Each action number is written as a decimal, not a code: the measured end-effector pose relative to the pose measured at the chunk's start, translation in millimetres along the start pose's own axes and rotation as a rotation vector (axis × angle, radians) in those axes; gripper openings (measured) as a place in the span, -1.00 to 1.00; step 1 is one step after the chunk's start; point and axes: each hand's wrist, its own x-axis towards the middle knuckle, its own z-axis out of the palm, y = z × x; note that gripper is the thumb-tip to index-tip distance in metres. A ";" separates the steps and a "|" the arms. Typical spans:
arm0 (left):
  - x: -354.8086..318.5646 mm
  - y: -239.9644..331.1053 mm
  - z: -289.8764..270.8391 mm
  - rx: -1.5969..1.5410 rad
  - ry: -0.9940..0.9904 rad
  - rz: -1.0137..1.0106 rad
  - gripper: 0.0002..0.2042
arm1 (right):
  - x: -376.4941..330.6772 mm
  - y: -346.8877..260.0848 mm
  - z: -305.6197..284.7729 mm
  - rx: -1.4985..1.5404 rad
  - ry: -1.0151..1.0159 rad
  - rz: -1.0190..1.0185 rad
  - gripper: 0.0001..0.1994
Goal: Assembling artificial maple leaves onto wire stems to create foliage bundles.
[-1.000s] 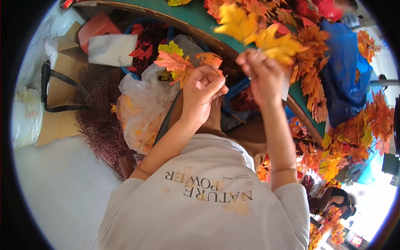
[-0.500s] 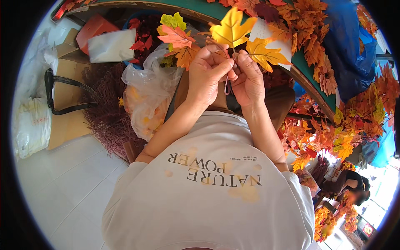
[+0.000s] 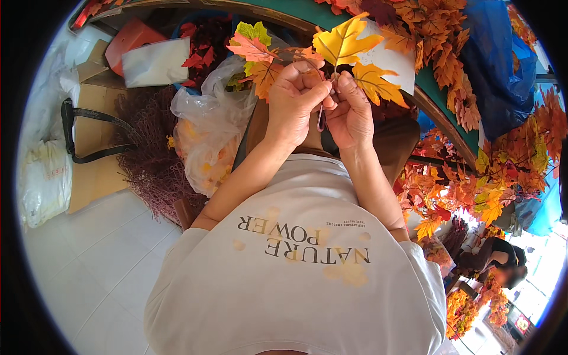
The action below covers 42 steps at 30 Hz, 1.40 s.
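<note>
Yellow artificial maple leaves [image 3: 343, 42] stand pinched between both hands. The left hand [image 3: 296, 97] closes its grip on the orange sprig [image 3: 263, 65]. The right hand [image 3: 350, 112] closes its grip on the yellow leaves' stem, the hands touching.

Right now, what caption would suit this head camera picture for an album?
Left hand and right hand pinch stems of yellow and orange fake leaves above a table.

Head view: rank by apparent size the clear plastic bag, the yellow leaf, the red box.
1. clear plastic bag, clearly the largest.
2. yellow leaf and red box look about alike; the leaf sits nearer the camera, held at the fingertips of both hands, so no firm order.
</note>
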 end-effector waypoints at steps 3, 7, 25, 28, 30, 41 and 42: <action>1.7 -3.1 -1.1 0.003 0.008 -0.005 -0.72 | 0.6 -0.3 -2.8 0.060 0.009 0.045 -0.90; 2.1 -3.5 -0.7 -0.003 0.012 -0.016 -0.72 | -0.5 -0.9 -0.5 0.100 0.010 0.072 -0.88; 1.8 -9.1 -5.8 0.011 0.021 -0.068 -0.70 | -7.6 -2.0 -0.9 0.139 0.111 0.156 -0.91; 2.9 -9.7 -4.3 0.009 0.052 -0.067 -0.75 | -4.7 -0.5 -7.7 0.105 0.038 0.128 -0.90; 3.5 -10.4 -6.5 0.029 0.019 -0.057 -0.76 | -4.6 -0.5 -9.0 0.072 0.046 0.108 -0.89; 3.7 -13.3 -10.1 0.072 -0.006 -0.083 -0.78 | -5.5 -1.7 -13.5 0.131 0.158 0.199 -0.87; 3.9 -13.7 -9.8 0.077 -0.001 -0.087 -0.78 | -5.0 -1.7 -14.4 0.141 0.153 0.194 -0.87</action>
